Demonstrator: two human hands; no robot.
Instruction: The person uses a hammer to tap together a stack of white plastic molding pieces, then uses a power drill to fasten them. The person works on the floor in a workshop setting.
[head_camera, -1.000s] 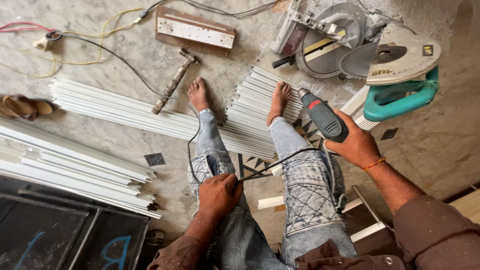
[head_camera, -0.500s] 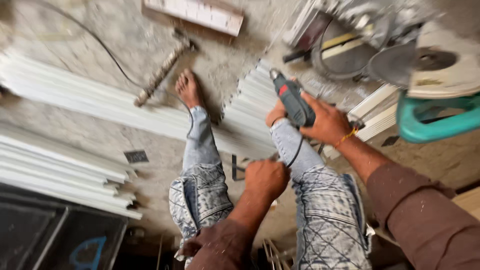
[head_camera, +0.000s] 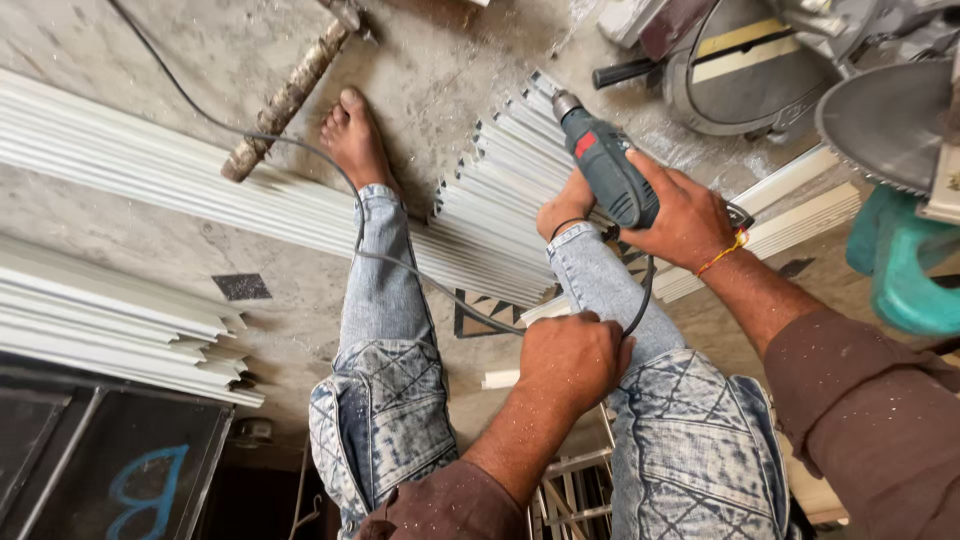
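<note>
Gripping drill (head_camera: 605, 168) lower, cord (head_camera: 420, 280) gathered closer

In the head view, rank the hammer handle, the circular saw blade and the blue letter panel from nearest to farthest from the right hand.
From the right hand, holding the drill:
1. Circular saw blade, on its right.
2. Hammer handle, upper left.
3. Blue letter panel, bottom left corner.

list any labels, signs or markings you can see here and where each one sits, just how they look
Red label patch: small red rectangle on the dark teal drill body, held in the right hand.
Blue painted mark: looping hand-drawn stroke on the dark panel, bottom left.
Yellow strip: narrow band on the grey saw housing, top right.
No packages or screens.
</note>
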